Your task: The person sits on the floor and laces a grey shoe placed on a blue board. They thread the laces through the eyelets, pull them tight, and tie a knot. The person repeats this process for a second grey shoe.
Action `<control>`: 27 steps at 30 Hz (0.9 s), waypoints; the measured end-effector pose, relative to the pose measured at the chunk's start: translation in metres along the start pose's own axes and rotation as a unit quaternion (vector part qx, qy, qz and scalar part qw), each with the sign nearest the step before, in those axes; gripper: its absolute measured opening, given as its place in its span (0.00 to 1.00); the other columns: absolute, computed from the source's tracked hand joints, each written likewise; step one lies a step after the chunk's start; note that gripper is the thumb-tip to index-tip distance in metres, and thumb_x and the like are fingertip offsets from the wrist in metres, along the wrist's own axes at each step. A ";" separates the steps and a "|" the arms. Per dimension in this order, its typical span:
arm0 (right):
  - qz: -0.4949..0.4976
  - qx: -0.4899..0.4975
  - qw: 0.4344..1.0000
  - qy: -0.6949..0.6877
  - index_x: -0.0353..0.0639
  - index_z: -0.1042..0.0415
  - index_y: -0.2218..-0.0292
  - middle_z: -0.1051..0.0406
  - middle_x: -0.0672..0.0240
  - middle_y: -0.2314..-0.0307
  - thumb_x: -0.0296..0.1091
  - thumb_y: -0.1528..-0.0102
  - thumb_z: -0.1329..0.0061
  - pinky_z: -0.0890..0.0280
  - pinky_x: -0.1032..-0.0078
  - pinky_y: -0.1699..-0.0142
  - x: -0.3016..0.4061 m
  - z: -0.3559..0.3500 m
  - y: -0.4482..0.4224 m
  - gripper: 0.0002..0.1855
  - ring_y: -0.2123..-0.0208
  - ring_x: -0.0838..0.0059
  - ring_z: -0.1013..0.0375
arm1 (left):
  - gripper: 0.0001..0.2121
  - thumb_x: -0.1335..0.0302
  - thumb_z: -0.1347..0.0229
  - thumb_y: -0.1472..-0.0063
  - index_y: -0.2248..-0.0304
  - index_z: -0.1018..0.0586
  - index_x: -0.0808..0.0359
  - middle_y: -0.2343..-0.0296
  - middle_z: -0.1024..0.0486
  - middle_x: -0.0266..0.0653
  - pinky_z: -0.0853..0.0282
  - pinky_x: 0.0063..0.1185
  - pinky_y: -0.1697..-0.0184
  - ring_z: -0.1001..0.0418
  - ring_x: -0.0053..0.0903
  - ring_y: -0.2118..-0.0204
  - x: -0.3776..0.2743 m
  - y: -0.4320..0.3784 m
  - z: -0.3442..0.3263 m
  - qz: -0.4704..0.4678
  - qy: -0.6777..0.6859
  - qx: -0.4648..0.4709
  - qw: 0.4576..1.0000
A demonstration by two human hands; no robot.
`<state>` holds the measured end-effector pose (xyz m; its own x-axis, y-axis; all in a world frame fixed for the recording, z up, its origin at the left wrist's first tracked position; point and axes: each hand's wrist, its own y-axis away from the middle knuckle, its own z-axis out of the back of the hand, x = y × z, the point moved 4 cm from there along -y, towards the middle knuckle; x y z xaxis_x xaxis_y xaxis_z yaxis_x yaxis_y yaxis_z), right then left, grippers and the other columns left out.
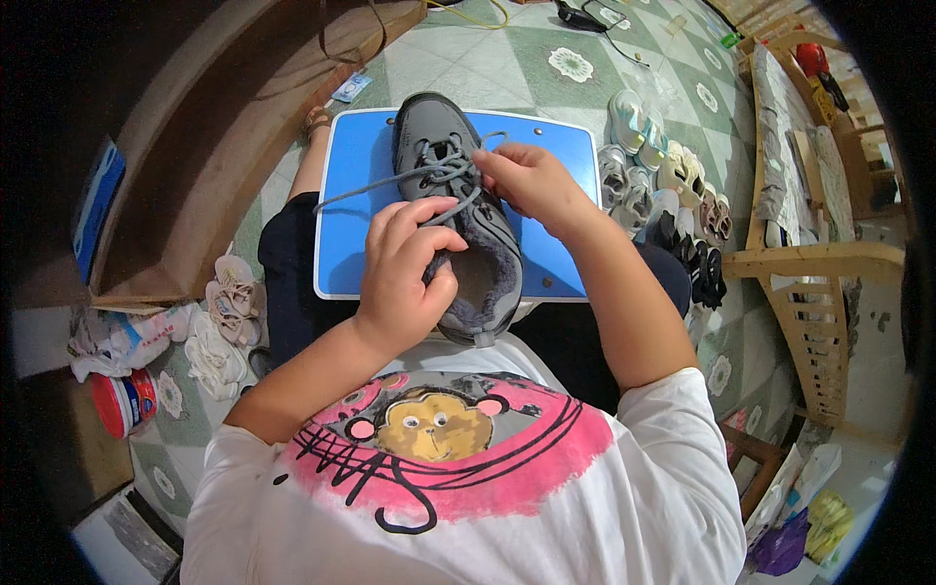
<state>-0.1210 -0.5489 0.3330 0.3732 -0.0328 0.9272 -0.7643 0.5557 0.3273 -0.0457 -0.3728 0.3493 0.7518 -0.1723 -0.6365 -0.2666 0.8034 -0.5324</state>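
A grey lace-up shoe (pixel 431 121) with a dark fleecy lining rests on a small blue table (pixel 351 245) with a white edge, its toe pointing away from me and its heel reaching past the near edge. My left hand (pixel 409 263) lies at the shoe's collar and tongue, fingers bent around a loop of the lace. On the right side of the laces, my right hand (pixel 530 179) pinches part of the grey shoelace (pixel 365 188) between thumb and forefinger. One lace end stretches left across the table; another curls beyond my right hand.
Several pairs of shoes (pixel 680 172) stand on the tiled floor to the right, near a wooden bed frame (pixel 812 259). White shoes (pixel 216 358), a plastic bag (pixel 139 340) and a red-lidded tub (pixel 110 406) are at left. A brown wooden board (pixel 183 168) rises at upper left.
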 end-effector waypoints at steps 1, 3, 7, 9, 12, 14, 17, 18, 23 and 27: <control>0.000 -0.017 1.000 -0.003 0.43 0.29 0.70 0.37 0.77 0.82 0.46 0.45 0.50 0.48 0.86 0.78 0.000 0.000 0.000 0.14 0.82 0.88 0.42 | 0.13 0.82 0.49 0.58 0.69 0.28 0.62 0.55 0.31 0.41 0.45 0.34 0.48 0.37 0.41 0.54 0.000 -0.001 0.000 0.000 0.003 0.000 1.000; 0.085 0.005 0.996 -0.030 0.43 0.29 0.66 0.37 0.78 0.80 0.38 0.45 0.51 0.47 0.86 0.78 0.005 0.001 0.001 0.09 0.81 0.89 0.41 | 0.13 0.82 0.49 0.58 0.69 0.28 0.62 0.56 0.31 0.41 0.45 0.34 0.47 0.37 0.41 0.54 0.000 -0.002 -0.001 0.001 0.005 0.002 1.000; 0.301 0.041 0.936 0.177 0.46 0.27 0.63 0.33 0.73 0.76 0.28 0.50 0.48 0.39 0.79 0.74 0.018 0.014 0.007 0.10 0.77 0.80 0.33 | 0.12 0.82 0.49 0.58 0.70 0.28 0.63 0.56 0.31 0.42 0.45 0.34 0.47 0.37 0.41 0.54 -0.002 -0.001 0.000 -0.001 -0.002 0.001 1.000; 0.398 -0.003 0.835 0.379 0.48 0.26 0.64 0.30 0.70 0.75 0.29 0.54 0.47 0.35 0.73 0.70 0.029 0.013 0.019 0.12 0.74 0.71 0.29 | 0.12 0.83 0.49 0.58 0.70 0.28 0.63 0.56 0.31 0.43 0.45 0.33 0.47 0.37 0.41 0.54 -0.001 -0.001 -0.001 -0.002 -0.003 0.003 1.000; 0.432 -0.029 0.806 0.402 0.52 0.24 0.67 0.30 0.69 0.74 0.32 0.54 0.47 0.33 0.68 0.68 0.028 0.009 0.020 0.10 0.70 0.64 0.28 | 0.13 0.84 0.50 0.58 0.68 0.29 0.65 0.55 0.31 0.47 0.46 0.32 0.46 0.37 0.42 0.52 -0.004 -0.002 0.000 -0.009 -0.017 0.014 1.000; 0.465 -0.041 0.790 0.398 0.51 0.25 0.67 0.30 0.70 0.74 0.31 0.55 0.46 0.33 0.69 0.69 0.028 0.007 0.021 0.09 0.72 0.65 0.28 | 0.13 0.83 0.49 0.58 0.69 0.29 0.64 0.56 0.31 0.45 0.46 0.33 0.46 0.37 0.41 0.53 -0.003 -0.001 -0.001 -0.006 -0.010 0.005 1.000; 0.474 -0.065 0.779 0.404 0.48 0.26 0.68 0.29 0.70 0.74 0.29 0.55 0.45 0.34 0.72 0.70 0.029 0.005 0.021 0.09 0.73 0.65 0.28 | 0.12 0.83 0.49 0.58 0.69 0.28 0.63 0.56 0.31 0.43 0.46 0.33 0.47 0.37 0.41 0.53 -0.003 -0.002 -0.001 -0.006 -0.003 0.001 1.000; 0.453 -0.079 0.785 0.415 0.48 0.27 0.69 0.29 0.69 0.74 0.29 0.55 0.45 0.33 0.71 0.70 0.028 0.006 0.020 0.08 0.72 0.64 0.28 | 0.12 0.83 0.49 0.58 0.69 0.28 0.63 0.56 0.31 0.43 0.46 0.33 0.47 0.37 0.41 0.53 -0.002 -0.002 -0.001 -0.007 -0.001 0.001 1.000; 0.316 -0.242 0.797 0.454 0.48 0.28 0.70 0.28 0.67 0.72 0.32 0.52 0.48 0.33 0.69 0.69 0.029 0.022 0.014 0.05 0.72 0.62 0.27 | 0.13 0.83 0.49 0.58 0.69 0.28 0.63 0.56 0.31 0.44 0.45 0.33 0.47 0.37 0.40 0.53 -0.002 -0.001 -0.001 -0.008 -0.004 -0.005 1.000; 0.345 -0.163 0.814 0.439 0.50 0.27 0.67 0.29 0.69 0.73 0.31 0.52 0.48 0.34 0.69 0.70 0.021 0.025 0.011 0.08 0.74 0.64 0.28 | 0.13 0.84 0.49 0.58 0.69 0.28 0.64 0.56 0.31 0.44 0.45 0.33 0.47 0.36 0.40 0.53 -0.002 -0.001 -0.001 -0.008 -0.004 -0.002 1.000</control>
<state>-0.1348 -0.5640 0.3609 0.2560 0.9063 0.3362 -0.8242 0.3864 -0.4140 -0.0475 -0.3737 0.3512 0.7605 -0.1809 -0.6236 -0.2567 0.7984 -0.5446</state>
